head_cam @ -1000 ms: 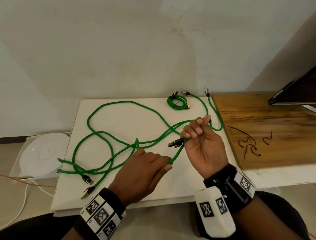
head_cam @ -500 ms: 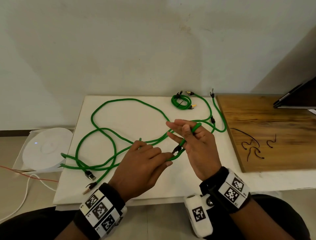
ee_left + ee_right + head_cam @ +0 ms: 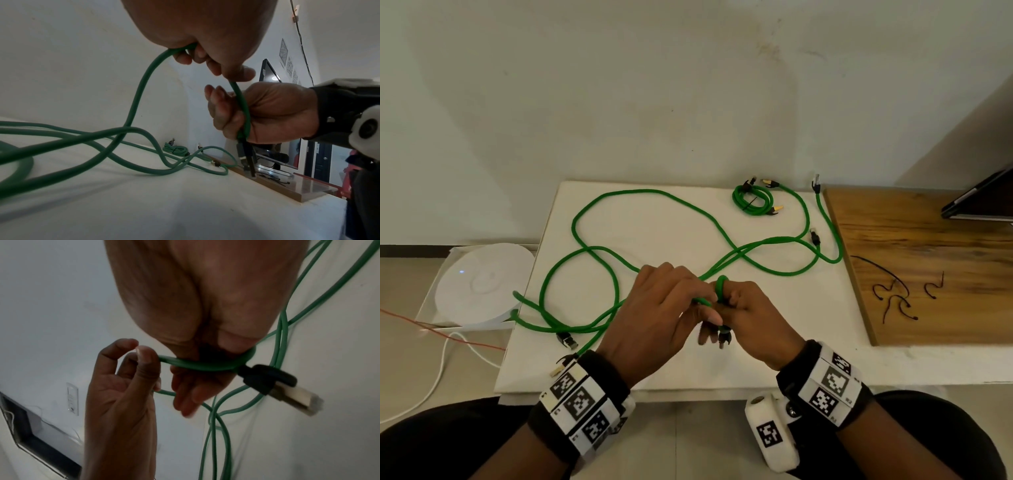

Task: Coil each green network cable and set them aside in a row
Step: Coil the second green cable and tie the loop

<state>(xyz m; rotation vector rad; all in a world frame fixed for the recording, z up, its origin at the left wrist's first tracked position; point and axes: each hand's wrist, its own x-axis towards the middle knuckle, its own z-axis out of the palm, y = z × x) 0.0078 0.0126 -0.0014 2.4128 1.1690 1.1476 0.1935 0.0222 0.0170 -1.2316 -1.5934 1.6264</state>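
Right hand (image 3: 753,318) clenched around cable (image 3: 774,270) end, plug (image 3: 723,337) pointing down toward 6 o'clock. Left hand (image 3: 667,308) pinching the strand beside it. Slack sprawled from 9 to 2 o'clock over white board (image 3: 654,222); coil (image 3: 753,202) near its 1 o'clock edge.

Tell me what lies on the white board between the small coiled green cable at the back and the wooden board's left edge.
In the head view, between the coiled cable and the wooden board, two loose green cable strands run front to back, each ending in a plug.
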